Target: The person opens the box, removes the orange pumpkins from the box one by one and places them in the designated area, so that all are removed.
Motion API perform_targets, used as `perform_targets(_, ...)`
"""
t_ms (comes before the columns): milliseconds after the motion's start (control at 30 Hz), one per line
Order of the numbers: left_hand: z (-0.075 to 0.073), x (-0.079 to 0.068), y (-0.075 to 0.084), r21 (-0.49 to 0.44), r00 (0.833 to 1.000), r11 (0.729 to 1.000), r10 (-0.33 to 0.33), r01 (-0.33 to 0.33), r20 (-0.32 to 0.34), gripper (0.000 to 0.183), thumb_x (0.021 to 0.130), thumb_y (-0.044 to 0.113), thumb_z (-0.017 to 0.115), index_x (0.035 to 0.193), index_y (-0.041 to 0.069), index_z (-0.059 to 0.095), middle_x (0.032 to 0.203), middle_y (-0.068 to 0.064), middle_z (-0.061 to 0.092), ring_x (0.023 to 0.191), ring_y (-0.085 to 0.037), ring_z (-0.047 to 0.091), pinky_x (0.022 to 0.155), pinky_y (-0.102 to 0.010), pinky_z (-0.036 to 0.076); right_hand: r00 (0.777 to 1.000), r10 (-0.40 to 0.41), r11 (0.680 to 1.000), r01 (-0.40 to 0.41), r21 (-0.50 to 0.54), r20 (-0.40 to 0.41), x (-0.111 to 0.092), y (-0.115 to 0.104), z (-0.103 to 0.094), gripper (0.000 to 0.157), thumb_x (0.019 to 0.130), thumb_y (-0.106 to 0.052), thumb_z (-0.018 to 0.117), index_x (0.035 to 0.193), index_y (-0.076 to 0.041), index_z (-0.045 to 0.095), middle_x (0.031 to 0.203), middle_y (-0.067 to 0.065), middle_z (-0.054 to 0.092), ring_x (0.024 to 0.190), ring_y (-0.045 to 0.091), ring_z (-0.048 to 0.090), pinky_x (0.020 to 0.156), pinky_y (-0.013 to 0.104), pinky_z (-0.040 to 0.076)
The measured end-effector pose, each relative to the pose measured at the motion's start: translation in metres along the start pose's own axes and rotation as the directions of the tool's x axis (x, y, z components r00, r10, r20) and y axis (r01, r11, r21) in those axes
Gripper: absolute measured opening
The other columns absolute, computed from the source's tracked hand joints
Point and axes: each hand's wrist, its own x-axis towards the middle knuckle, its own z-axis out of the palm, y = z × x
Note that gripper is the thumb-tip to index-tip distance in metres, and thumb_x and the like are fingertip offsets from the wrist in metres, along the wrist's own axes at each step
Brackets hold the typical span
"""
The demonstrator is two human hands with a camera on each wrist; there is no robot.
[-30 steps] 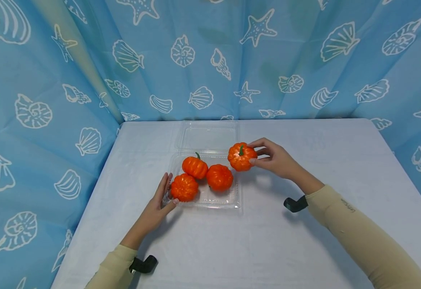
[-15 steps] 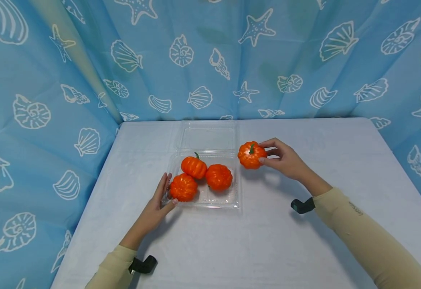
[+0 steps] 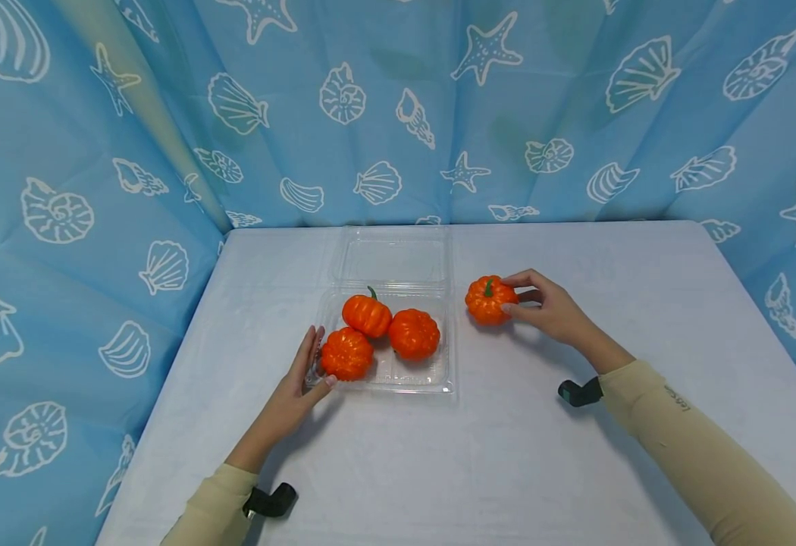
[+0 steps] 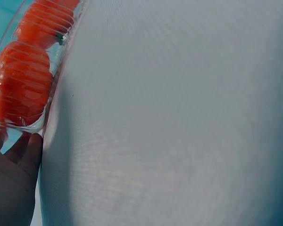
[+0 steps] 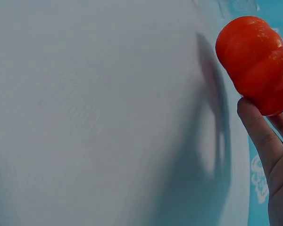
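Wide lane up front, tight squeeze at the box (image 3: 405,381)!

Open surface (image 3: 405,462) runs all along the near side, with more beyond the right fingers (image 3: 524,277). Into the box now: left fingers (image 3: 305,353) block its left side, the near pumpkin (image 3: 347,355) and back pumpkin (image 3: 367,315) crowd that half, the right pumpkin (image 3: 415,335) sits close by, but there's room in the near-right corner! Just a slim gap between box and held pumpkin (image 3: 490,301); behind, the open lid (image 3: 394,258), then the curtain (image 3: 398,114) walls off the far edge.
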Motion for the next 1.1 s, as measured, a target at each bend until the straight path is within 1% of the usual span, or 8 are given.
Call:
perform_targets(33,0.000,0.000,0.000,-0.001,1.000,1.000,0.001,-0.001,0.000,0.089,0.101,0.024,0.064,0.165,0.015,0.004,0.170,-0.004,0.015,0.155,-0.031,0.017,0.121,-0.061,0.014,1.000,0.003,1.000,-0.003,-0.004,0.000,0.000,0.002,0.000,0.043,0.096,-0.016,0.073,0.132,-0.001,0.054,0.139,0.016,0.055,0.124,0.035,0.057,0.107,0.051,0.047)
perform_targets(100,0.000,0.000,0.001,0.000,1.000,1.000,0.002,-0.002,-0.001,0.089,0.101,0.024,0.064,0.165,0.015,0.003,0.170,-0.004,0.015,0.155,-0.031,0.017,0.121,-0.061,0.014,1.000,0.019,1.000,-0.019,-0.017,0.000,-0.001,0.004,0.000,0.043,0.096,-0.018,0.073,0.132,-0.002,0.055,0.140,0.015,0.055,0.124,0.034,0.057,0.107,0.053,0.046)
perform_targets(267,0.000,0.000,0.001,0.002,1.000,1.000,0.000,0.000,-0.001,0.089,0.101,0.024,0.064,0.165,0.014,0.004,0.170,-0.004,0.015,0.155,-0.031,0.017,0.121,-0.061,0.014,0.998,0.064,0.996,-0.065,-0.062,-0.013,-0.002,0.007,0.001,0.044,0.097,-0.023,0.073,0.133,-0.005,0.056,0.140,0.015,0.056,0.122,0.035,0.059,0.104,0.048,0.049)
perform_targets(400,0.000,0.000,0.001,-0.001,1.000,1.000,-0.002,0.002,0.001,0.089,0.101,0.024,0.064,0.165,0.015,0.003,0.170,-0.005,0.015,0.155,-0.032,0.016,0.121,-0.061,0.014,0.996,0.091,0.993,-0.091,-0.079,-0.012,-0.001,0.011,0.003,0.044,0.097,-0.025,0.073,0.132,-0.006,0.056,0.140,0.016,0.057,0.120,0.036,0.062,0.101,0.049,0.052)
perform_targets(600,0.001,-0.001,0.002,0.005,1.000,1.000,-0.016,0.016,-0.003,0.089,0.101,0.026,0.064,0.165,0.017,0.003,0.170,-0.003,0.015,0.155,-0.031,0.016,0.121,-0.062,0.012,0.994,0.104,0.991,-0.105,-0.085,-0.015,0.002,0.014,0.004,0.045,0.097,-0.028,0.072,0.134,-0.008,0.055,0.140,0.014,0.057,0.120,0.034,0.062,0.101,0.050,0.052)
perform_targets(833,0.002,0.000,0.001,-0.001,1.000,1.000,-0.006,0.006,-0.008,0.088,0.101,0.024,0.064,0.165,0.015,0.004,0.170,-0.002,0.016,0.156,-0.029,0.015,0.122,-0.060,0.011,0.992,0.128,0.987,-0.129,-0.098,-0.020,0.004,0.014,0.006,0.051,0.097,-0.032,0.071,0.139,-0.009,0.053,0.140,0.015,0.056,0.121,0.035,0.060,0.101,0.051,0.052)
perform_targets(1100,0.002,0.000,0.001,0.006,1.000,1.000,-0.015,0.015,-0.010,0.089,0.101,0.026,0.065,0.165,0.017,0.004,0.170,-0.002,0.016,0.155,-0.028,0.016,0.122,-0.059,0.011,0.991,0.131,0.985,-0.133,-0.106,-0.029,0.005,0.016,0.008,0.051,0.097,-0.032,0.071,0.140,-0.009,0.052,0.141,0.015,0.056,0.121,0.036,0.060,0.102,0.051,0.051)
